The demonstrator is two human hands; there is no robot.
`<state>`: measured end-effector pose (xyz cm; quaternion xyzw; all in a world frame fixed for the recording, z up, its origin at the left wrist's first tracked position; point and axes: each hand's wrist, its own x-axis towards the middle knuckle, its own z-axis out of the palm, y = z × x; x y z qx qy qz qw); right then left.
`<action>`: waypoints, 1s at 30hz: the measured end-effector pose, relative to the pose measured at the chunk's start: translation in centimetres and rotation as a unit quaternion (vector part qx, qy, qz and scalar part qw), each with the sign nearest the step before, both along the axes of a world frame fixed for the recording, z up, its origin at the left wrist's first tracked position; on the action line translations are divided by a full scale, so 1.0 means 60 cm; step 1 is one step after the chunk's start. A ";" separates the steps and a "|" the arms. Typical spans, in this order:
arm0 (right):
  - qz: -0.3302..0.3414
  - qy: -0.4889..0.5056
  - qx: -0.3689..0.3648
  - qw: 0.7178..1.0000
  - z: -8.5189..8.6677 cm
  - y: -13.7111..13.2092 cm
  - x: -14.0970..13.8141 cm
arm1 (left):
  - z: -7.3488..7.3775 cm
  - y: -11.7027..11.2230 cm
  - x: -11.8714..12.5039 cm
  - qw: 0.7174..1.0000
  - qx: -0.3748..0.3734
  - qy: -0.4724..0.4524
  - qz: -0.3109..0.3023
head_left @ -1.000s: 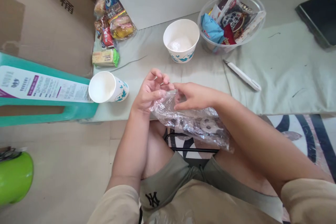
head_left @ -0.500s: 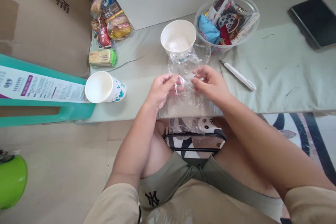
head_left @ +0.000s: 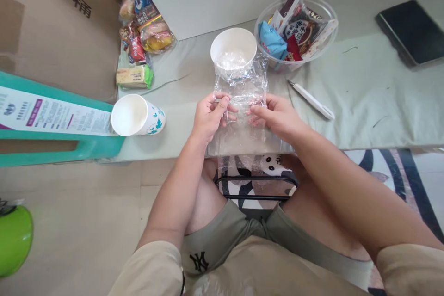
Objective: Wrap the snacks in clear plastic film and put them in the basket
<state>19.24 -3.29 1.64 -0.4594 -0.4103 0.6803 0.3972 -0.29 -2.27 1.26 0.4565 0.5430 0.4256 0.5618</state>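
Between my hands stretches a crinkled clear plastic film [head_left: 239, 134], hanging over the table's front edge at the near end. Its far end lies against a white paper bowl [head_left: 233, 46], partly covering its near side. On the film's left side, my left hand [head_left: 210, 118] pinches it between thumb and fingers. My right hand [head_left: 275, 115] grips the opposite side in the same manner. Whether the film is a bag or a single sheet, I cannot tell.
Left stands a paper cup [head_left: 130, 114] with blue leaves, beside a teal-edged box [head_left: 100, 145]. Packaged snacks [head_left: 138, 32] lie behind. A clear tub [head_left: 331, 48] of snacks, a white pen-like tool [head_left: 312, 99] and a black phone-like device [head_left: 412, 32] are right.
My hands have spread the bunched film flatter and wider, and its far part now shows as a broad strip by the bowl. The view has shifted slightly.
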 end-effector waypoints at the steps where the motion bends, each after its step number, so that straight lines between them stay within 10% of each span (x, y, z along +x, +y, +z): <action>1: 0.005 -0.014 0.001 1.000 0.002 -0.001 0.000 | -0.002 0.001 0.000 1.000 0.005 0.011 -0.001; 16: -0.093 0.046 -0.028 0.994 0.005 0.000 0.013 | -0.005 0.000 -0.003 0.998 0.038 0.040 0.034; 21: 0.005 0.015 -0.108 0.994 0.019 -0.005 0.008 | 0.001 -0.002 0.000 0.999 0.018 0.026 0.018; 30: -0.033 -0.134 0.036 0.990 -0.004 0.000 0.018 | 0.008 -0.004 -0.011 0.998 -0.010 -0.003 -0.065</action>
